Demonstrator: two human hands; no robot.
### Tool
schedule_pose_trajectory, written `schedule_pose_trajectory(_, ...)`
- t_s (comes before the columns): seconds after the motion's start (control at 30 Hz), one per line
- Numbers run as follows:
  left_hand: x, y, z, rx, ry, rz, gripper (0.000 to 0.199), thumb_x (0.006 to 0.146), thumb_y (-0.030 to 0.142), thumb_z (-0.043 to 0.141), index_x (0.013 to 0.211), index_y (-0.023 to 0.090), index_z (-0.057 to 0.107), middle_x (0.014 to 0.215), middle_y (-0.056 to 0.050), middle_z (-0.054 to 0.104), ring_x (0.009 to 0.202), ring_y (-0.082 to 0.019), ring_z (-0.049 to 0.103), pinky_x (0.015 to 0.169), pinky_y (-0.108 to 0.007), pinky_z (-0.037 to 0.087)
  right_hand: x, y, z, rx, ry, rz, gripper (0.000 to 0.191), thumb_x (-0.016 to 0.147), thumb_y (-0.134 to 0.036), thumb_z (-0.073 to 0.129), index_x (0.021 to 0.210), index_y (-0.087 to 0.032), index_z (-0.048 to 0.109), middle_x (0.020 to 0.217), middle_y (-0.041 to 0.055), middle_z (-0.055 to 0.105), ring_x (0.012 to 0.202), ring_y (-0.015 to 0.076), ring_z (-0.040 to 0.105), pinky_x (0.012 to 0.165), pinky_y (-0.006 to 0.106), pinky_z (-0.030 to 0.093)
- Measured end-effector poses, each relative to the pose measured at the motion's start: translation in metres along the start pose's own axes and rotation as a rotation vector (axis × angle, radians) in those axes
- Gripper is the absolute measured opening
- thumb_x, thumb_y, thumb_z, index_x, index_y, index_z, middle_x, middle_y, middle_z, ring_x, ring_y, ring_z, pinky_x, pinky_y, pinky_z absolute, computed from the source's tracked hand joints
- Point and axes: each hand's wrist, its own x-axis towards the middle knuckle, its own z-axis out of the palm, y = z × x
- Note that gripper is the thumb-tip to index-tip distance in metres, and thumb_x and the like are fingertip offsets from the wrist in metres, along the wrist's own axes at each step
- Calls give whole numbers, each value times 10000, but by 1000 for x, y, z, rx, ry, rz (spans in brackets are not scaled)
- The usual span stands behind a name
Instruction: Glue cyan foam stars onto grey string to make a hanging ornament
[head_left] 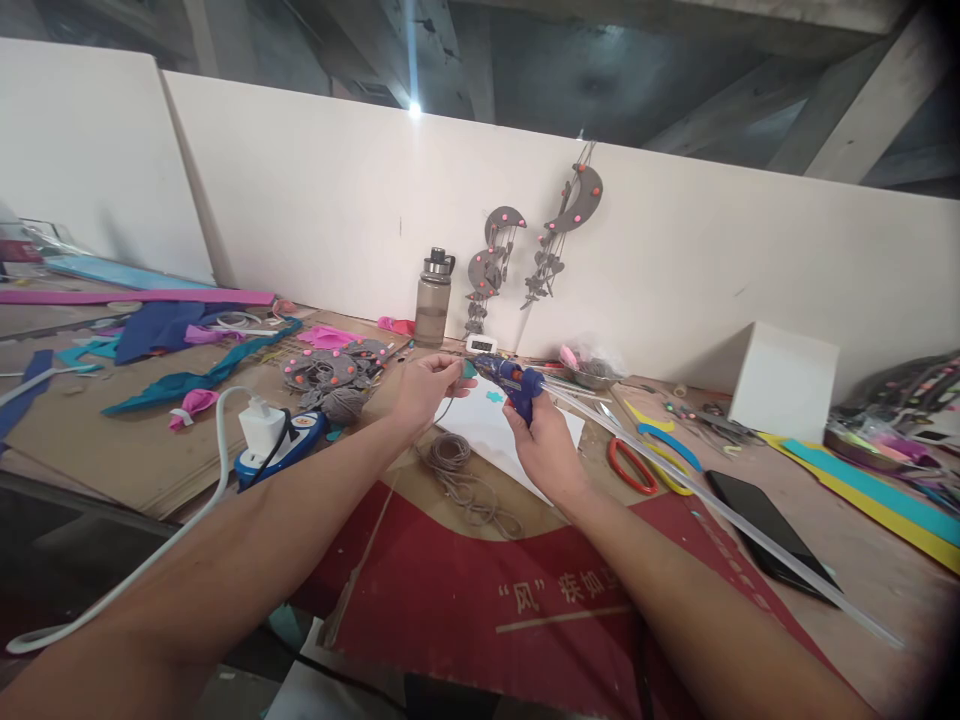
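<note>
My right hand (551, 445) is wrapped round a blue hot glue gun (517, 385). A long clear glue stick (720, 495) sticks out of the gun's back end, towards the lower right. Between the fingertips of my left hand (431, 390) is a small teal piece (469, 369), close to the gun's nozzle; whether they touch I cannot tell. A teal flower-shaped cutout (494, 396) lies on the white paper (517, 440) below. Grey-brown cord (450, 455) is coiled on the board under my hands, with a strand running up towards my left hand.
Red-handled scissors (631, 467) and a black phone (772, 535) lie to the right. A water bottle (433, 300) stands at the back, near hanging grey moon ornaments (577, 200). On the left are a blue power strip (300, 440) with a white plug and felt scraps (165, 335).
</note>
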Motion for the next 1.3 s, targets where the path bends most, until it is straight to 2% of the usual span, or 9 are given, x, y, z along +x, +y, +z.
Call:
schedule_pose_trajectory(0.27, 1, 0, 0, 27, 3, 17, 210, 698, 301, 694, 764, 114, 627, 719, -50, 653, 607, -146, 662, 609, -284, 544, 0, 5, 3, 9, 8, -10, 280, 880, -315, 437, 1111, -168, 498, 1017, 142, 656, 916, 279, 613, 813, 442, 472)
schedule_pose_trajectory(0.57, -1, 2, 0, 32, 3, 24, 229, 684, 327, 708, 736, 126, 613, 699, -34, 641, 606, -148, 660, 608, -287, 547, 0, 3, 2, 10, 25, -10, 275, 883, -305, 442, 1120, -180, 505, 1005, 125, 656, 903, 270, 610, 795, 430, 474)
schedule_pose_trajectory(0.8, -2, 4, 2, 19, 19, 0, 229, 668, 300, 723, 754, 124, 603, 678, -42, 650, 633, -171, 676, 600, -289, 545, -1, 3, 3, -37, 8, -14, 316, 893, -320, 421, 1149, -150, 496, 1028, 153, 648, 936, 287, 599, 820, 440, 460)
schedule_pose_trajectory(1.3, -2, 3, 1, 5, -9, -2, 262, 659, 324, 739, 732, 123, 588, 656, -29, 630, 616, -167, 671, 603, -293, 539, 0, 4, 5, -32, 19, -14, 284, 884, -327, 427, 1102, -166, 514, 1002, 144, 657, 908, 281, 607, 808, 435, 461)
